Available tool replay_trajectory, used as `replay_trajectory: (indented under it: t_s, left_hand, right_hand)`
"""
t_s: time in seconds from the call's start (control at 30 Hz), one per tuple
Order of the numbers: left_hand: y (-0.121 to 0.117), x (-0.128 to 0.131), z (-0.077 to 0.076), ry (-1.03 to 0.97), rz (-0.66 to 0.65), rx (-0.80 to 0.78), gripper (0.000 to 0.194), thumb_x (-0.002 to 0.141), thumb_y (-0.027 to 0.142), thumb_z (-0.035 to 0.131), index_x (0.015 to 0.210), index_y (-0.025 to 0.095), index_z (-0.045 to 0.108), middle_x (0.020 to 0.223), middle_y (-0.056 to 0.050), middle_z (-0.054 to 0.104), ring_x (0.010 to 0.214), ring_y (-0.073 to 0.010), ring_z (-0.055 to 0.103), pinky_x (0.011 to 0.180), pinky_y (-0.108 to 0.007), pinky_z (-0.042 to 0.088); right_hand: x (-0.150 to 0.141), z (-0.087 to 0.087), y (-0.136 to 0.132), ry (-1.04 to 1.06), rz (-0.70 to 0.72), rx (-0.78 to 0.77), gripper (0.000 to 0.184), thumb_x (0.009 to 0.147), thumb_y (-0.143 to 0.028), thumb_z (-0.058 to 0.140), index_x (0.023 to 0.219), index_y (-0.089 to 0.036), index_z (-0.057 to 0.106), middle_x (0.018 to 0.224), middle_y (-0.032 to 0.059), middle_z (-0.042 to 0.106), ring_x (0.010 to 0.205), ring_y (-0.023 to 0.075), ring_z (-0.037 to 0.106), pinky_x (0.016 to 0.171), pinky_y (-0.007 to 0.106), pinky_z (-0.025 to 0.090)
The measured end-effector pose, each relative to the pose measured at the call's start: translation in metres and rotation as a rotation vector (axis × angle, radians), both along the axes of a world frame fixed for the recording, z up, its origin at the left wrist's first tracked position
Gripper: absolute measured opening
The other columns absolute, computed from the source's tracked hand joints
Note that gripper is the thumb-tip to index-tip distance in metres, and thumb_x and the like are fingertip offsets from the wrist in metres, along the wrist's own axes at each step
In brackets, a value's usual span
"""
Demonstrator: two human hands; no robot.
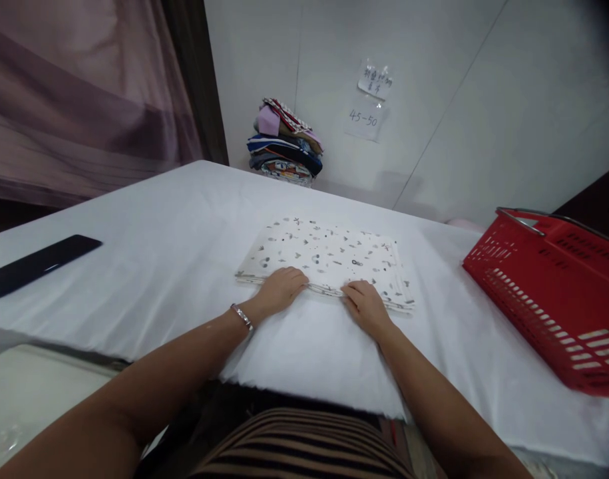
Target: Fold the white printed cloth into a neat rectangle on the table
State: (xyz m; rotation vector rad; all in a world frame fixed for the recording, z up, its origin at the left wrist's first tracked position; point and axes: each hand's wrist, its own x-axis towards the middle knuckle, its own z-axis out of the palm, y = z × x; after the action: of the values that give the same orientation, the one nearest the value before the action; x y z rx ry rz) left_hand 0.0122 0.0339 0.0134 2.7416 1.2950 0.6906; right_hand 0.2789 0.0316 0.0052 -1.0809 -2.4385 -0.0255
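White folded fabric with small grey and black motifs [329, 253]: in the head view, flat between the near and far edges of the white-covered table [159, 226], set back from the near edge.
Left hand [284, 287]: fingers partly curled, tips at the fabric's near fold; whether they pinch it, I cannot tell.
Right hand [367, 303]: half-curled at that fold, thumb low; a firm hold cannot be confirmed.
Fabric from the hands: directly beyond both, reaching past them on either side.
Near fold: layers look slightly uneven; an unequal pull could skew or fan them, I judge.
Middle stretch: hands moving closer could make it buckle.
Table cover: loose wrinkles could drag along with the fabric and crease its underside.
Red perforated plastic basket [548, 286]: well apart, towards the table's right side; a poor snag risk.
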Motion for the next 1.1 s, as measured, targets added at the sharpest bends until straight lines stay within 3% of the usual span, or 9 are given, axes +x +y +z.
replay_trajectory:
  t_s: [0.17, 0.33, 0.57, 1.1]
  left_hand:
    - [-0.002, 0.002, 0.001, -0.023, 0.027, 0.024, 0.020, 0.091, 0.022, 0.038, 0.097, 0.018, 0.056, 0.095, -0.004, 0.062, 0.090, -0.0178, 0.054, 0.080, -0.033, 0.043]
    - [-0.010, 0.008, 0.006, 0.046, -0.024, 0.101, 0.026, 0.089, 0.010, 0.034, 0.090, 0.017, 0.059, 0.117, -0.006, 0.056, 0.108, -0.0193, 0.048, 0.087, -0.034, 0.039]
    - [-0.013, 0.018, 0.013, 0.043, -0.075, 0.009, 0.025, 0.092, 0.026, 0.037, 0.095, 0.020, 0.061, 0.120, -0.005, 0.055, 0.112, -0.0205, 0.044, 0.093, -0.037, 0.033]
    - [0.003, 0.030, -0.002, 0.110, -0.032, 0.081, 0.026, 0.092, 0.019, 0.038, 0.081, 0.017, 0.061, 0.121, -0.005, 0.054, 0.113, -0.0207, 0.043, 0.091, -0.037, 0.033]
  right_hand:
    - [0.000, -0.003, 0.004, 0.049, -0.012, 0.001, 0.028, 0.093, -0.028, 0.037, 0.106, -0.021, 0.060, 0.096, 0.0098, 0.061, 0.089, 0.0230, 0.053, 0.077, 0.039, 0.045]
    - [0.000, -0.003, 0.005, 0.034, -0.035, -0.026, 0.027, 0.092, -0.027, 0.038, 0.106, -0.021, 0.060, 0.097, 0.0094, 0.062, 0.091, 0.0229, 0.053, 0.078, 0.038, 0.045]
    - [-0.002, -0.002, 0.005, 0.026, -0.030, -0.020, 0.026, 0.092, -0.028, 0.039, 0.105, -0.020, 0.061, 0.095, 0.0090, 0.062, 0.089, 0.0227, 0.053, 0.079, 0.039, 0.044]
    - [-0.004, 0.000, 0.005, 0.012, -0.035, -0.028, 0.026, 0.092, -0.027, 0.040, 0.106, -0.020, 0.060, 0.094, 0.0086, 0.061, 0.088, 0.0224, 0.052, 0.079, 0.039, 0.043]
